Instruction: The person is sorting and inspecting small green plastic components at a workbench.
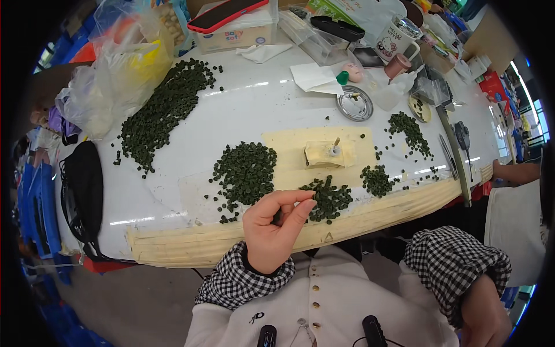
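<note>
My left hand (272,228) is raised over the near edge of the table, thumb and forefinger pinched together on a small dark green piece (314,197). Just past the fingertips lies a small pile of dark green pieces (329,202). A larger pile (245,170) sits to the left of it, and another small pile (378,181) to the right. Beyond the fingers, a tape-wrapped block (321,157) with a short upright pin (335,148) is fixed on a tan taped patch (283,139). My right hand (488,318) hangs low beside my body at the lower right, its fingers hidden.
A big heap of green pieces (167,110) covers the far left, near plastic bags (110,87) and a black mask (84,191). Behind stand a clear box with a red-cased phone (228,14), a round metal dish (354,104) and a mug (396,40). Another person's arm (514,173) is at right.
</note>
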Demonstrator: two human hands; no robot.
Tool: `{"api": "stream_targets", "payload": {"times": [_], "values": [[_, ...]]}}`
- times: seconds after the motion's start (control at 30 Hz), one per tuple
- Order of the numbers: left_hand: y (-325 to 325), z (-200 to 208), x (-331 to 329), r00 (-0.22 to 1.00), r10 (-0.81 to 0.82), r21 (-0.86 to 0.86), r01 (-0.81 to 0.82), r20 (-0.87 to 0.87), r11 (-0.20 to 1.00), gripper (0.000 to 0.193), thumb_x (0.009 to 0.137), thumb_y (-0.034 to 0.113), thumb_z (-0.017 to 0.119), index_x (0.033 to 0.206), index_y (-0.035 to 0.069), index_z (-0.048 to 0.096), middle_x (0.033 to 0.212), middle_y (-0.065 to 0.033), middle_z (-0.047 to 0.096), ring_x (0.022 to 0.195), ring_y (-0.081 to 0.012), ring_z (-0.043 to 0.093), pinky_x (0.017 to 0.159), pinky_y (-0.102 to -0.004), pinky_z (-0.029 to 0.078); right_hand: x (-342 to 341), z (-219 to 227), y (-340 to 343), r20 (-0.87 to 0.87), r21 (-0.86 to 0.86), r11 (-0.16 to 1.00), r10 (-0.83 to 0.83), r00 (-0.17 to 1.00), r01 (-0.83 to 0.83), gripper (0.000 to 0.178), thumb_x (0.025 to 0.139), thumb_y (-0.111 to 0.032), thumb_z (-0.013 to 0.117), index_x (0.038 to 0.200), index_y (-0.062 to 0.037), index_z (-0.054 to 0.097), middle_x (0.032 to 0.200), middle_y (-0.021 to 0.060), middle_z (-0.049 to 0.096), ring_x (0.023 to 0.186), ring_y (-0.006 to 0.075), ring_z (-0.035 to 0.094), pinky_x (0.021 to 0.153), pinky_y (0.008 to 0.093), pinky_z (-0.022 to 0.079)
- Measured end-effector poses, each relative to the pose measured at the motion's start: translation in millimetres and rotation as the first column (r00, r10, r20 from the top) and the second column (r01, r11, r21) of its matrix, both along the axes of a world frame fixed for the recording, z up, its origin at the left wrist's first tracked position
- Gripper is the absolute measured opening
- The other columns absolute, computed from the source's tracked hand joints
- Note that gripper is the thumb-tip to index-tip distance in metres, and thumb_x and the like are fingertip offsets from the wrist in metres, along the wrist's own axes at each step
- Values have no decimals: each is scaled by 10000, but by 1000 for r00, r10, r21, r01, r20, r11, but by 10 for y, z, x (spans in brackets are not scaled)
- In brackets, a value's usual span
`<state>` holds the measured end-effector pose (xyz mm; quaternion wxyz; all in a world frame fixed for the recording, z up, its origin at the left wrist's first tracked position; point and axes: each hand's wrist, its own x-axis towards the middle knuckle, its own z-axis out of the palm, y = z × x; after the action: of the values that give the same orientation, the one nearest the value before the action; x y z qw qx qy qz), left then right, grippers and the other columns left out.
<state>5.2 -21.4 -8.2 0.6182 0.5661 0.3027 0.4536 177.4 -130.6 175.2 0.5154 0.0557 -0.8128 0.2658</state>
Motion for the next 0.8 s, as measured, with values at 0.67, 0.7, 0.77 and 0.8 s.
{"api": "stream_targets", "payload": {"times": [0.67, 0.7, 0.77, 0.8], "values": [[30, 13, 12, 1000, 7, -10, -7, 22, 1000, 119, 840, 18, 663, 951, -26, 659, 618, 79, 431, 564, -9, 359, 519, -170, 292, 265, -946, 191, 781, -494, 756, 169, 601, 430, 177, 869, -176, 602, 971, -32, 614, 862, 92, 569, 783, 279, 588, 654, 374, 488], [33, 11, 8, 1000, 8, -13, -8, 21, 1000, 119, 841, 20, 663, 950, -25, 659, 621, 80, 430, 566, -9, 359, 519, -170, 292, 257, -978, 177, 771, -517, 748, 195, 607, 416, 174, 870, -174, 599, 970, -32, 613, 865, 93, 570, 775, 281, 588, 652, 374, 489], [22, -12, -7, 1000, 0, -33, 0, 27, 999, 124, 840, 25, 664, 953, -27, 659, 626, 79, 429, 572, -12, 362, 524, -169, 297, 242, -1021, 160, 755, -554, 732, 241, 610, 397, 169, 874, -171, 595, 968, -32, 613, 870, 94, 572, 760, 284, 589, 649, 374, 489], [29, -20, -6, 1000, -5, -29, 5, 26, 1000, 127, 839, 26, 665, 954, -27, 660, 627, 79, 430, 574, -12, 364, 525, -169, 299, 210, -1043, 153, 736, -569, 725, 238, 633, 389, 166, 880, -183, 590, 943, -32, 621, 826, 92, 571, 730, 287, 590, 637, 375, 488]]}}
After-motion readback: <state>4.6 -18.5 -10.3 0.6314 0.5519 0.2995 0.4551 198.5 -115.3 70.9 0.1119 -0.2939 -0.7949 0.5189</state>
